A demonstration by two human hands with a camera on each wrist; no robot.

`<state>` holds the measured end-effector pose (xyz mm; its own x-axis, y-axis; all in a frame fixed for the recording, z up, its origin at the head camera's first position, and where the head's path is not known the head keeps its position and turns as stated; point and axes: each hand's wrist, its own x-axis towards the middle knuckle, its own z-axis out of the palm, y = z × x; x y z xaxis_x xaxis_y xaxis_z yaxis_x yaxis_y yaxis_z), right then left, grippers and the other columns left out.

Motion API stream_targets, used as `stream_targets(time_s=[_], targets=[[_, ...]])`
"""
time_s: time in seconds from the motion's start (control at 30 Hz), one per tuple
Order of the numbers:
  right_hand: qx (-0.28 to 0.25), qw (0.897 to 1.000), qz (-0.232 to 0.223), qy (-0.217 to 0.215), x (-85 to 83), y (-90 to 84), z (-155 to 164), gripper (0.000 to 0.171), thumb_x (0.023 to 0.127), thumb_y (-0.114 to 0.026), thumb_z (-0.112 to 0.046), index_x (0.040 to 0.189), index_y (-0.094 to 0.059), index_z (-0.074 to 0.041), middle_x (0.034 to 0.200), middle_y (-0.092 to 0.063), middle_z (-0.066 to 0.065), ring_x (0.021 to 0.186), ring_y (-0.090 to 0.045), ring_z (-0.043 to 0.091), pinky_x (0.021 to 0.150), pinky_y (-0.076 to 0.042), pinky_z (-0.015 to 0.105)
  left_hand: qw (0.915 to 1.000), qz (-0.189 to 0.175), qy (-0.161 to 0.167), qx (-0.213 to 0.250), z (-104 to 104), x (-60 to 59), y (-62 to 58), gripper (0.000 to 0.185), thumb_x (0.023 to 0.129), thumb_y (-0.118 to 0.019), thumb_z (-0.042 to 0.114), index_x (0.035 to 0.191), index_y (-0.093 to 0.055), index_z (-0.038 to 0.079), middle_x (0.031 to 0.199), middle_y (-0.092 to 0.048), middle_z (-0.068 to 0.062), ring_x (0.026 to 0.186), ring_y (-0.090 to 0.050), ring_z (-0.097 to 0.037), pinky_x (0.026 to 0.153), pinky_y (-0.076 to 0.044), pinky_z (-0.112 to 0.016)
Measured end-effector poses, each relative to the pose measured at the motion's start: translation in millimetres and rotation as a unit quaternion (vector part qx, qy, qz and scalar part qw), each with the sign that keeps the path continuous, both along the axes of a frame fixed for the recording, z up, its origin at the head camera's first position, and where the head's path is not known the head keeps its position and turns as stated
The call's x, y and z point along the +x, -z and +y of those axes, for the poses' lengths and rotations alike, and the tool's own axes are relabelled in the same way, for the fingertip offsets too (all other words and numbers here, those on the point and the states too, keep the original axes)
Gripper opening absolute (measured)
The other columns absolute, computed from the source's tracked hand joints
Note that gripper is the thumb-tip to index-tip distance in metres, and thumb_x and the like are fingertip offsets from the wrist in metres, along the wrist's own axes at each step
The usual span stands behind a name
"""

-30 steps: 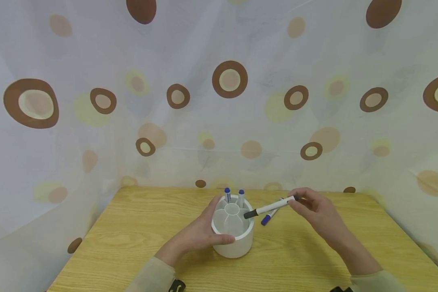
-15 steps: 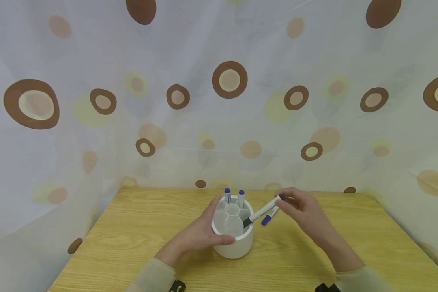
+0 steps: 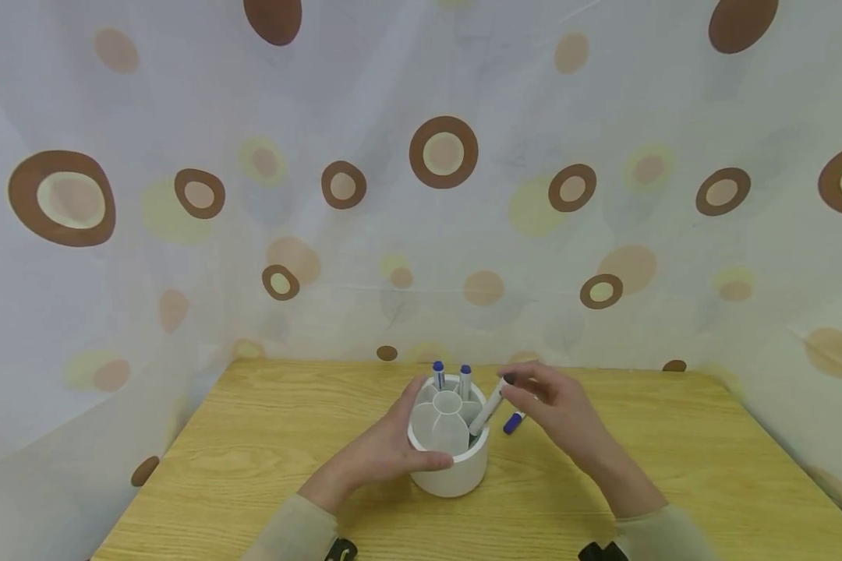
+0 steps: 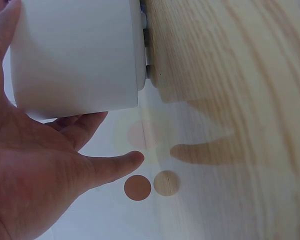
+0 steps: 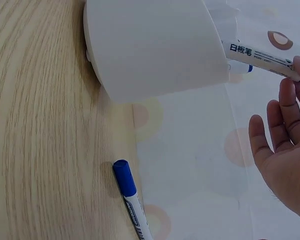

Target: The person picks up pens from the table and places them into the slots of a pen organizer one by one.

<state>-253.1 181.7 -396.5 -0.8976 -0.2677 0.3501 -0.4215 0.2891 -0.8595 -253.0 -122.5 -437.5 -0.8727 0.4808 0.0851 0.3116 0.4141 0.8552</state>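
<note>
The left hand [image 3: 386, 452] cups the near-left wall of the white pen holder [image 3: 449, 467], fingers curled round it, thumb on the rim; the right hand [image 3: 554, 409], just right of the holder, pinches the top end of a black-capped marker [image 3: 486, 411]; its long axis slants down and left from the fingertips, cap end inside the holder's right compartment; just beyond to the right, a blue-capped marker [image 5: 131, 200] lies on the table [image 3: 252, 467]; two blue-capped markers [image 3: 452, 377] stand in the holder's far compartments.
</note>
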Motion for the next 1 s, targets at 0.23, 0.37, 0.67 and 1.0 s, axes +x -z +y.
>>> stream_targets(time_s=[0.23, 0.37, 0.67, 1.0], targets=[[0.010, 1.000, -0.001, 0.006, 1.9, 0.5, -2.5, 0.029, 0.110, -0.072, -0.024, 0.137, -0.073, -0.012, 0.126, -0.069, 0.006, 0.123, -0.068, 0.025, 0.100, -0.056, 0.026, 0.9999, 0.010, -0.002, 0.003, 1.9, 2.5, -1.0, 0.125, 0.087, -0.096, 0.039, 0.176, -0.010, 0.025, 0.166, -0.042, -0.012, 0.142, -0.054, -0.033, 0.118, -0.044, -0.059], [0.011, 1.000, -0.009, 0.010, 2.3, 1.3, -0.5, 0.032, 0.110, -0.072, -0.026, 0.139, -0.073, -0.013, 0.129, -0.069, 0.006, 0.126, -0.066, 0.026, 0.102, -0.054, 0.025, 0.9999, 0.006, -0.008, 0.001, 1.6, 4.0, -2.1, 0.127, 0.087, -0.096, 0.040, 0.177, -0.007, 0.024, 0.169, -0.039, -0.014, 0.144, -0.053, -0.035, 0.119, -0.043, -0.061], [0.034, 0.999, -0.009, 0.031, -2.7, 11.9, 10.7, 0.037, 0.111, -0.071, -0.031, 0.142, -0.071, -0.012, 0.135, -0.071, 0.006, 0.131, -0.065, 0.029, 0.101, -0.054, 0.024, 0.9998, 0.010, -0.016, 0.010, 0.5, 4.1, 2.4, 0.132, 0.087, -0.096, 0.042, 0.178, -0.003, 0.019, 0.172, -0.036, -0.016, 0.149, -0.048, -0.036, 0.122, -0.040, -0.062], [0.029, 0.999, -0.037, 0.025, -7.1, 19.1, 22.3, 0.038, 0.112, -0.069, -0.034, 0.143, -0.070, -0.013, 0.140, -0.069, 0.010, 0.132, -0.067, 0.034, 0.105, -0.056, 0.033, 0.9986, 0.025, -0.047, -0.002, 1.1, 16.3, 0.5, 0.133, 0.087, -0.097, 0.040, 0.178, -0.002, 0.018, 0.176, -0.028, -0.023, 0.160, -0.032, -0.047, 0.125, -0.026, -0.072]])
